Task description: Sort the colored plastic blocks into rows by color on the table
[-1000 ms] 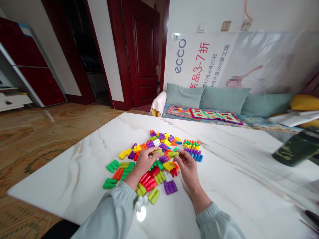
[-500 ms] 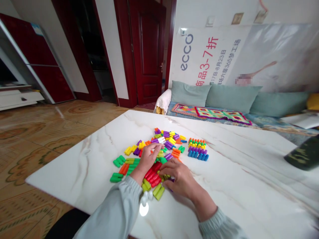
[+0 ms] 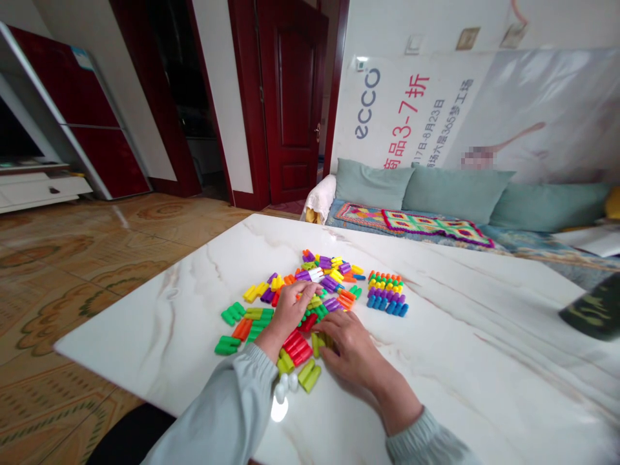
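Many coloured plastic building blocks, shaped like joined rounded tubes, lie in a loose pile around both hands. My left hand (image 3: 291, 309) hovers over the pile's middle, its fingers stretched to the right; nothing shows in its grasp. Red blocks (image 3: 296, 349) lie just below it, with green blocks (image 3: 256, 330) to its left. My right hand (image 3: 351, 345) has its fingers curled round a yellow-green block (image 3: 317, 344), which they partly hide. Closer to me lie another yellow-green block (image 3: 309, 376) and small white pieces (image 3: 285, 386).
Rows of orange, green, yellow, purple and blue blocks (image 3: 386, 294) stand neatly to the right on the white marbled table (image 3: 450, 361). A dark camouflage-patterned object (image 3: 593, 309) is at the right edge. A sofa with cushions (image 3: 450, 194) is behind the table.
My right hand has shifted slightly, its fingers drawn closer over the yellow-green block. The purple bit beneath it no longer shows. My left hand stays nearly in place, and the view has shifted slightly.
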Demonstrator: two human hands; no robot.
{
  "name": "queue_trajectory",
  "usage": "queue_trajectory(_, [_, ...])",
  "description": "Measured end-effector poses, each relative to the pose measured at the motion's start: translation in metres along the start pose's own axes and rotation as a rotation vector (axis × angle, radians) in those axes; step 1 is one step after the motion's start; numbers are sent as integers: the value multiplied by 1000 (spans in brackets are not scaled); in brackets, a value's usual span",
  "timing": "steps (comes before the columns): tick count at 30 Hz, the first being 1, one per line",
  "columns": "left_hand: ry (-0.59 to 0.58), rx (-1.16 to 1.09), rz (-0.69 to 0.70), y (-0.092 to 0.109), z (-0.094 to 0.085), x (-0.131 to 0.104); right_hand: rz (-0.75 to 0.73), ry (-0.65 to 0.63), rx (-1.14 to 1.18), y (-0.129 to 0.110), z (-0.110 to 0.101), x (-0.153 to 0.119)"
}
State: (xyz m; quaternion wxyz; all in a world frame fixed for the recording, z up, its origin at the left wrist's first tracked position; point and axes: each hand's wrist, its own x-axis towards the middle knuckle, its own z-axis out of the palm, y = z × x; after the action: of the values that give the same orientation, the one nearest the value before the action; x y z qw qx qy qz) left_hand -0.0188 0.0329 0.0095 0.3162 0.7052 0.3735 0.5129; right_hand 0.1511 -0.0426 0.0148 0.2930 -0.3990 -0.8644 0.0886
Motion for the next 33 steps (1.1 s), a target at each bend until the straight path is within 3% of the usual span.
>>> queue_trajectory(4, [21,3,-9,1,0,0,31,60,81,1,-1,-2])
queue_trajectory(12, [58,-30,-30,-6,1,-1,5,-114,23,0,-8,-3])
queue_trajectory(17, [48,-39,-25,-5,1,-1,41,-96,11,-3,-7,-1])
queue_trajectory(20, [45,-38,-27,-4,1,-1,75,1,33,-1,-3,-2])
queue_trajectory(25, [72,-29,-14,-7,1,-1,225,296,229,8,0,-4])
queue_trajectory(30, [260,-24,-39,-14,-5,2,525,518,371,20,1,-3])
queue_trajectory(33, [356,-23,-74,-14,-8,3,664,556,311,31,3,-6])
